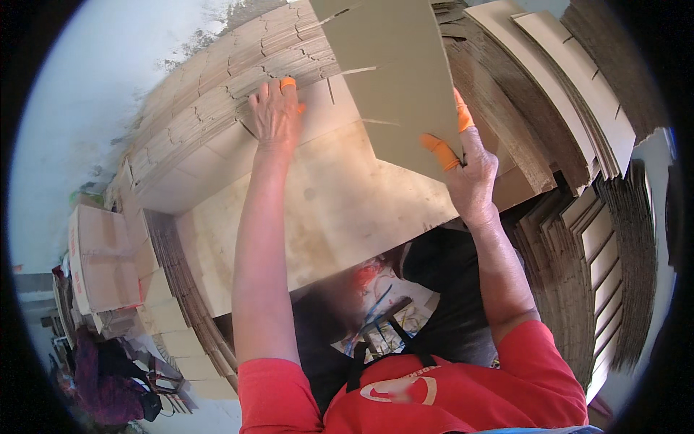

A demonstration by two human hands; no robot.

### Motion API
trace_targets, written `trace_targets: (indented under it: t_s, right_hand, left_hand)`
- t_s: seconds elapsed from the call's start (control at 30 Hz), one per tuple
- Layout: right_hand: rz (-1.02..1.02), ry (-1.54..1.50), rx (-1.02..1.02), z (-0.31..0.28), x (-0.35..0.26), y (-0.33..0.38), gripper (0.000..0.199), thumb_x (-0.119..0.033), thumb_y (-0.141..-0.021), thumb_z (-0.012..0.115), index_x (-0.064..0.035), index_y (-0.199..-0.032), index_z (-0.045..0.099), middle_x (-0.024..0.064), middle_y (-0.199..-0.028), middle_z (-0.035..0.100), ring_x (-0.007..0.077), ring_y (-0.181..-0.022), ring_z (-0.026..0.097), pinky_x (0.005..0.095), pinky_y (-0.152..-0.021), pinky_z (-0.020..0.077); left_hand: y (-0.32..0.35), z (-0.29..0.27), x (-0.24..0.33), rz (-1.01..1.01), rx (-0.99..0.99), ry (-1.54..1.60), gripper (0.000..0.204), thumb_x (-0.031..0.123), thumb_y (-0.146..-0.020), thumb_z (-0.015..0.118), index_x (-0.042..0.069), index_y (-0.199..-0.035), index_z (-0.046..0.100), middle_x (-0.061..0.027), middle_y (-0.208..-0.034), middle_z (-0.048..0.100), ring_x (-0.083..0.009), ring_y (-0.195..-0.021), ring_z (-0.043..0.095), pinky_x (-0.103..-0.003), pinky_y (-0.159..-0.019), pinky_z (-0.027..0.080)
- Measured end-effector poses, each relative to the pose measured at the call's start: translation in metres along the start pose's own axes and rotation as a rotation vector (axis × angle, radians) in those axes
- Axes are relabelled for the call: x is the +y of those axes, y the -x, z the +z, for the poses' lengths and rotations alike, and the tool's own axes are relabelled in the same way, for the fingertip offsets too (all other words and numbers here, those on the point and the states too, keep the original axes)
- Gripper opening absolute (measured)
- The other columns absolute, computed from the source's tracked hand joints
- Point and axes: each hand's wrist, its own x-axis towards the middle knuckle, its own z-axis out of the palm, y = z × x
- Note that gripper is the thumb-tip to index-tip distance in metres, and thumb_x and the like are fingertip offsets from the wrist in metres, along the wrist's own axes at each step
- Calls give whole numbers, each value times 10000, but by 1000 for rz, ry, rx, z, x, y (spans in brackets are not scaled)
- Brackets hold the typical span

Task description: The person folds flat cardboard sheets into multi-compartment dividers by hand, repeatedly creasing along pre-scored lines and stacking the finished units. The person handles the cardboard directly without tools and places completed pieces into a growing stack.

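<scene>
My right hand (471,170) grips the right edge of a large flat cardboard sheet (397,72), with orange covers on its thumb and a finger. The sheet is tilted up over the table and has narrow slots cut into its left edge. My left hand (276,119) reaches forward, fingers stretched out and apart, also with orange covers. Its fingertips rest at the front of a long stack of slotted cardboard (217,108), by a pale sheet (329,105) lying there. The left hand holds nothing that I can see.
A wooden tabletop (311,210) lies beneath my arms. Slotted cardboard stacks (535,94) rise at the right, with more piles (607,267) below them. Cardboard bundles (170,289) and a carton (105,253) stand at the left. A pale wall (94,108) is behind.
</scene>
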Motion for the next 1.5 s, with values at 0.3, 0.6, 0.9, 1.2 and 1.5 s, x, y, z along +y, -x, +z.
trace_targets:
  t_s: [0.3, 0.6, 0.9, 1.2, 1.5]
  right_hand:
    - [-79, 22, 46, 8, 6, 8, 705, -1, -838, 701, -81, -1460, 380, 176, -1251, 615, 303, -840, 679, 317, -743, 568]
    - [-85, -24, -22, 9, -3, 9, 682, -2, -818, 709, -76, -1431, 420, 174, -1217, 625, 355, -913, 654, 371, -774, 554]
    - [-162, 14, 2, 12, 2, 17, 686, -40, -819, 715, -68, -1432, 408, 150, -1186, 647, 329, -836, 677, 366, -683, 566]
    - [-132, 116, -53, 4, -7, 20, 596, -9, -805, 730, -52, -1355, 505, 148, -983, 687, 319, -717, 672, 342, -640, 580]
    - [-157, 190, -98, 15, 6, 23, 509, -56, -823, 694, -67, -1298, 514, 164, -1136, 634, 328, -691, 658, 375, -549, 564]
  left_hand:
    - [5, -9, -10, 153, 142, 82, 136, 77, -748, 701, 85, -840, 601, -47, -840, 635, -250, -870, 572, -394, -765, 452]
    - [34, -24, 20, 148, -263, 284, 118, 65, -761, 695, 51, -878, 704, -132, -887, 682, -286, -900, 634, -417, -766, 521]
    - [34, -34, 33, 185, -160, 131, 102, 55, -756, 676, 64, -852, 708, -87, -874, 686, -255, -959, 632, -448, -850, 485]
    - [45, -40, 45, 208, -242, 182, 150, 27, -743, 644, 93, -868, 693, -97, -830, 670, -287, -805, 658, -419, -654, 530]
    - [49, -89, 87, 369, -76, 338, 105, 18, -704, 609, 61, -800, 613, -109, -776, 638, -264, -783, 649, -372, -636, 544]
